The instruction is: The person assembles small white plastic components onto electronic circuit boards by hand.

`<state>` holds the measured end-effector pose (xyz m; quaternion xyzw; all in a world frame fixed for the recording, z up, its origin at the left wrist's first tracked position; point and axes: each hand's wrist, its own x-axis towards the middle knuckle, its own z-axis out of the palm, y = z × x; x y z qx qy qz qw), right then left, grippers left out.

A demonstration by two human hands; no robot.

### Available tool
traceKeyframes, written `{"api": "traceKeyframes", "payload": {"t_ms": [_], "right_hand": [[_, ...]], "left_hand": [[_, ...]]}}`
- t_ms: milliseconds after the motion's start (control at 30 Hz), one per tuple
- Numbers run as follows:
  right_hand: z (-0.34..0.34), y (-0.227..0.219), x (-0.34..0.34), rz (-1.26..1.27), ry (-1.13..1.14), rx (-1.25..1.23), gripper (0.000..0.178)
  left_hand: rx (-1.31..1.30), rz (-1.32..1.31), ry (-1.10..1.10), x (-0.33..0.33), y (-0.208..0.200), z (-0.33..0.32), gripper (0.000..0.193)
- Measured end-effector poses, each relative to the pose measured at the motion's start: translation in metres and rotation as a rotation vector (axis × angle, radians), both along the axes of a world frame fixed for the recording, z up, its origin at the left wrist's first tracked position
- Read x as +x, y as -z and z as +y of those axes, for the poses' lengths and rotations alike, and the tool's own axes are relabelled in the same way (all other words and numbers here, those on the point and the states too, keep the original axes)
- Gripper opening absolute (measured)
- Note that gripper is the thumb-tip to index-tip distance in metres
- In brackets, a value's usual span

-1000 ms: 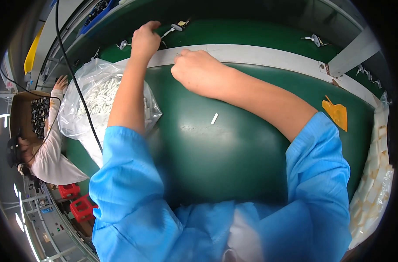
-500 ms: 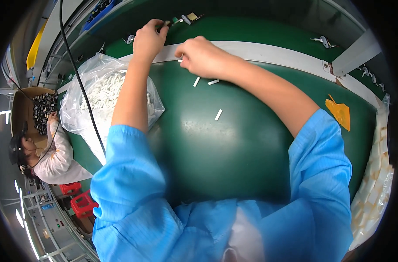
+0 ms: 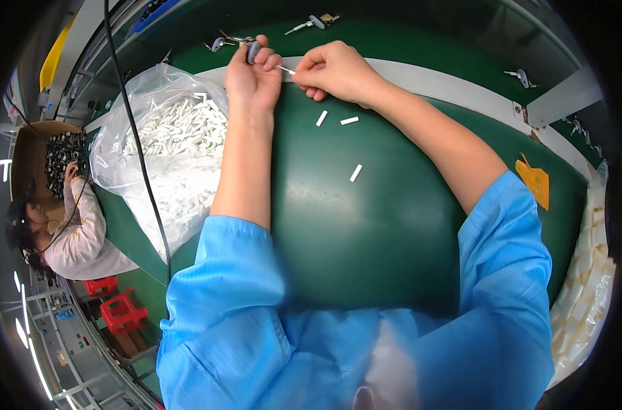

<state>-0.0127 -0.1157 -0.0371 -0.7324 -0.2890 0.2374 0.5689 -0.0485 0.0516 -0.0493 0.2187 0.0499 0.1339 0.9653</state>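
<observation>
Since a half-sec ago, L hand (image 3: 253,85) has rolled palm-up, & its grey part (image 3: 253,52) now shows clearly at the fingers. Both hands are up at the worktop's (image 3: 393,225) far edge, by the white strip (image 3: 427,78).

L hand grips the grey part: smooth, rounded, matte head, seen nr edge-on, w/ thin wires off its upper-L side, one reddish. Fingers are curled, palm bare to cam. R hand (image 3: 318,68) has thumb & index pinched on a thin white piece (image 3: 284,69), v. slim, straight, bridging the gap btwn the two hands; can't tell if it's a lead off the grey part or separate. Other R fingers folded under.

On worktop: 3 loose white tubes (image 3: 322,118), short, straight, plain; two nr the far edge just below R hand, one further twd the middle. Clear bag (image 3: 108,160) full of similar tubes sits at L, beside L forearm. Orange scrap (image 3: 535,181) nr R edge; clear pack (image 3: 581,294) of pale pcs along that edge. Beyond the strip, on the green band (image 3: 420,51), similar disc-headed parts (image 3: 316,22) lie well apart.
</observation>
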Motion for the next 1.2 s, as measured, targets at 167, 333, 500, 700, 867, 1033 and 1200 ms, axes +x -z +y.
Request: {"api": "traceKeyframes", "payload": {"t_ms": [167,333,500,700,867,1033,1200], "right_hand": [[0.0,0.001,-0.001,-0.006,-0.015,-0.015,0.018],[0.004,0.006,0.0,0.066,0.075,0.153,0.017],[0.0,0.003,0.001,-0.084,0.199,0.189,0.017],[0.002,0.013,0.006,-0.912,0.193,0.069,0.015],[-0.005,0.007,0.01,-0.864,0.199,-0.094,0.017],[-0.003,0.003,0.013,-0.677,0.241,-0.05,0.019],[-0.016,-0.026,0.009,-0.599,-0.372,-0.218,0.018]], "left_hand": [[0.033,0.04,-0.022,-0.001,-0.001,-0.004,0.012],[0.204,0.042,-0.012,0.001,0.002,-0.018,0.018],[0.455,0.145,-0.211,-0.003,-0.001,-0.053,0.023],[0.479,0.166,-0.252,-0.005,-0.005,-0.065,0.024],[0.52,0.207,-0.249,0.005,-0.013,-0.068,0.022],[1.538,0.454,-0.299,0.056,-0.024,-0.011,0.037],[2.353,0.412,-0.071,0.084,-0.015,0.006,0.041]]}}
